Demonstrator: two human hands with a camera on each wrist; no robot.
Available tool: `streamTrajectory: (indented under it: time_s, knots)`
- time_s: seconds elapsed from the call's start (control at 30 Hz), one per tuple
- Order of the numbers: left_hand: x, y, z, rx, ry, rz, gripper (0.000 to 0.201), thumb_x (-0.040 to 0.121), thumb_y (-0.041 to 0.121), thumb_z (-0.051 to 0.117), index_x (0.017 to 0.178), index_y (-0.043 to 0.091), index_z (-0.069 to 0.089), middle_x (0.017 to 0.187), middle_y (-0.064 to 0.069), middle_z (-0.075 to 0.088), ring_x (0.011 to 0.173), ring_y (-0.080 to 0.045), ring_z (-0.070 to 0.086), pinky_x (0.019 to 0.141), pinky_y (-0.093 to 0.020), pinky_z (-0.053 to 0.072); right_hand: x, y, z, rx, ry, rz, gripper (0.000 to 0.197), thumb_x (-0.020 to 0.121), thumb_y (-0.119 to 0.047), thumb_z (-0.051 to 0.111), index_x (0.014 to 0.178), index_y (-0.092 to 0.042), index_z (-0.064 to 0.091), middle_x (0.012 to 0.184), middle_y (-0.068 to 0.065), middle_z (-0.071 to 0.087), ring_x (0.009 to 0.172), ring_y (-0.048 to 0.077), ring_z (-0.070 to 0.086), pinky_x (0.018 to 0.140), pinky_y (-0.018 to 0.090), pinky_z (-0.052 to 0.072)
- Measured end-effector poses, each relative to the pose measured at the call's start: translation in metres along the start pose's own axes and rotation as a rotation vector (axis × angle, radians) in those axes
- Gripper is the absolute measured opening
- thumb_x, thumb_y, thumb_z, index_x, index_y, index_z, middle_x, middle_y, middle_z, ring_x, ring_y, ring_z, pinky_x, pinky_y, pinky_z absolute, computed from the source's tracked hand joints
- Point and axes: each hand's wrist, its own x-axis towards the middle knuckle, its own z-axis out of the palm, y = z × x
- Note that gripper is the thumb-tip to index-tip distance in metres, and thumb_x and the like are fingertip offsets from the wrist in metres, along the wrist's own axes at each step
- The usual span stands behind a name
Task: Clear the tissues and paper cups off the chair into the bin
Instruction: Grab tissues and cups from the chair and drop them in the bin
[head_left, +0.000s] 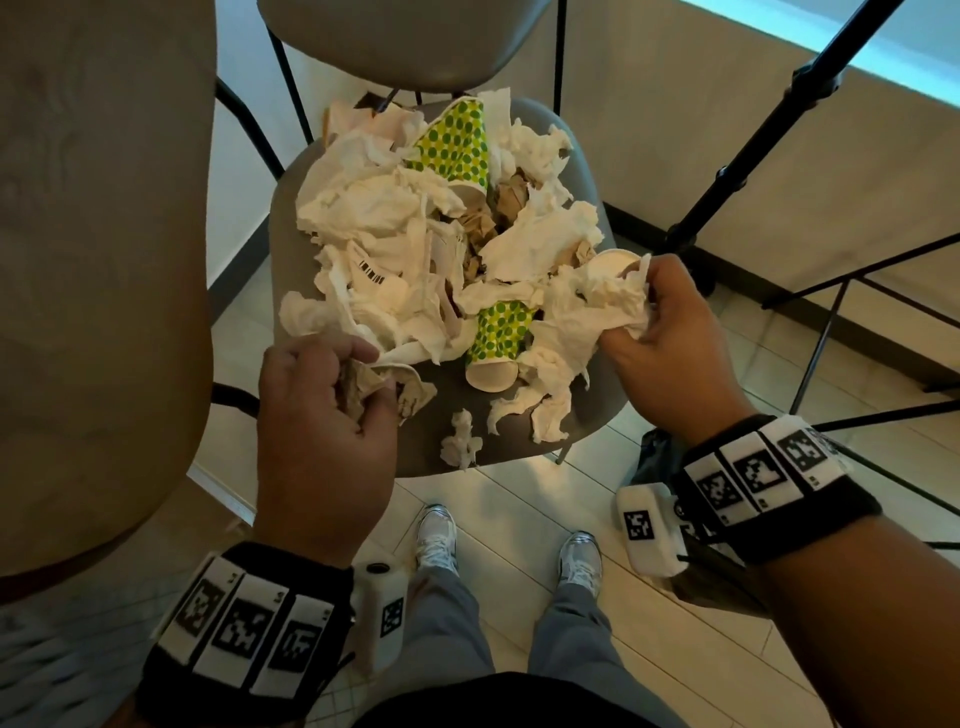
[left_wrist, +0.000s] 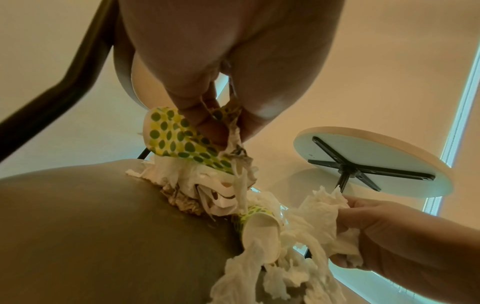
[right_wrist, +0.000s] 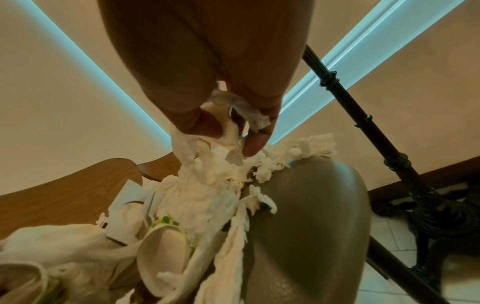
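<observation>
A grey chair seat (head_left: 441, 452) carries a heap of crumpled white tissues (head_left: 374, 208) and paper cups. One green-dotted cup (head_left: 498, 332) lies on its side near the front, and another (head_left: 457, 145) lies at the back of the heap. My left hand (head_left: 366, 382) is at the seat's front left and grips a brownish crumpled tissue (head_left: 358, 387); in the left wrist view its fingers (left_wrist: 207, 123) pinch a paper shred. My right hand (head_left: 631, 317) grips a white tissue wad (head_left: 608, 296) at the right edge, beside a plain cup (head_left: 615, 260). The right wrist view shows its fingertips (right_wrist: 254, 144) curled into tissue.
A wooden table top (head_left: 104, 260) crowds the left side. A second chair (head_left: 405, 47) stands behind the first. Black metal legs (head_left: 753, 130) rise at the right. A dark bag-like shape (head_left: 654, 457) sits on the tiled floor under my right wrist. My shoes (head_left: 436, 535) are below the seat.
</observation>
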Motion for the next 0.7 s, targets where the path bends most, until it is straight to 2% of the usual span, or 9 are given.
streamTrajectory:
  time_s: [0.07,0.13,0.2,0.3,0.4,0.5,0.6,0.7]
  knots:
    - [0.000,0.004,-0.001,-0.015,-0.003,0.022,0.029,0.087,0.012,0.076,0.112,0.013,0.061,0.124,-0.011,0.051,0.113,-0.023,0.058,0.095,-0.031,0.054,0.001,-0.003,0.000,0.051,0.003,-0.016,0.038,0.089,-0.024,0.070,0.122,-0.020,0.052,0.106,-0.009,0.063,0.082,-0.001,0.058,0.059,0.002,0.042]
    - [-0.001,0.007,-0.003,-0.025,0.000,0.051,0.029,0.087,0.012,0.077,0.112,0.013,0.062,0.124,-0.011,0.051,0.113,-0.025,0.059,0.095,-0.037,0.056,0.002,-0.006,0.000,0.107,0.007,-0.032,0.037,0.088,-0.024,0.070,0.121,-0.020,0.053,0.105,-0.008,0.064,0.084,0.003,0.061,0.065,0.012,0.046]
    - [-0.001,0.008,-0.005,-0.049,0.009,0.070,0.029,0.087,0.013,0.077,0.113,0.013,0.062,0.124,-0.010,0.052,0.111,-0.025,0.060,0.094,-0.040,0.057,0.002,-0.010,0.000,0.140,0.011,-0.044,0.036,0.088,-0.025,0.071,0.120,-0.020,0.054,0.106,-0.007,0.066,0.090,0.010,0.065,0.073,0.027,0.055]
    - [-0.001,0.008,-0.006,-0.053,0.013,0.089,0.034,0.088,0.015,0.078,0.118,0.013,0.063,0.125,-0.010,0.053,0.113,-0.022,0.059,0.096,-0.034,0.054,0.002,-0.014,-0.002,0.165,0.015,-0.058,0.037,0.088,-0.025,0.070,0.122,-0.022,0.055,0.108,-0.009,0.067,0.096,0.012,0.067,0.082,0.039,0.059]
    - [0.002,0.002,-0.001,-0.026,-0.042,0.042,0.046,0.086,0.017,0.079,0.129,0.020,0.060,0.129,-0.003,0.051,0.120,-0.022,0.055,0.101,-0.032,0.049,0.004,-0.016,-0.001,0.145,-0.022,-0.069,0.035,0.092,-0.027,0.066,0.126,-0.027,0.055,0.111,-0.011,0.068,0.097,0.011,0.068,0.084,0.041,0.059]
    - [0.003,-0.004,0.006,-0.021,-0.108,-0.023,0.053,0.085,0.020,0.079,0.133,0.028,0.056,0.130,0.000,0.048,0.124,-0.026,0.052,0.103,-0.046,0.050,0.005,-0.016,0.002,0.122,-0.051,-0.057,0.035,0.092,-0.026,0.066,0.126,-0.028,0.057,0.114,-0.011,0.068,0.101,0.012,0.067,0.087,0.043,0.059]
    - [0.005,-0.006,0.006,-0.011,-0.101,-0.003,0.045,0.087,0.022,0.077,0.129,0.025,0.059,0.127,-0.003,0.052,0.120,-0.025,0.054,0.101,-0.047,0.050,0.007,-0.020,0.002,0.147,-0.019,-0.068,0.033,0.091,-0.025,0.067,0.122,-0.027,0.058,0.110,-0.011,0.070,0.096,0.010,0.069,0.085,0.041,0.060]
    - [0.008,-0.007,0.006,-0.010,-0.093,0.063,0.033,0.087,0.017,0.077,0.117,0.018,0.063,0.119,-0.002,0.059,0.113,-0.021,0.056,0.097,-0.046,0.051,0.010,-0.025,-0.003,0.157,0.028,-0.087,0.032,0.090,-0.023,0.068,0.121,-0.026,0.059,0.106,-0.010,0.071,0.090,0.008,0.070,0.082,0.037,0.061]
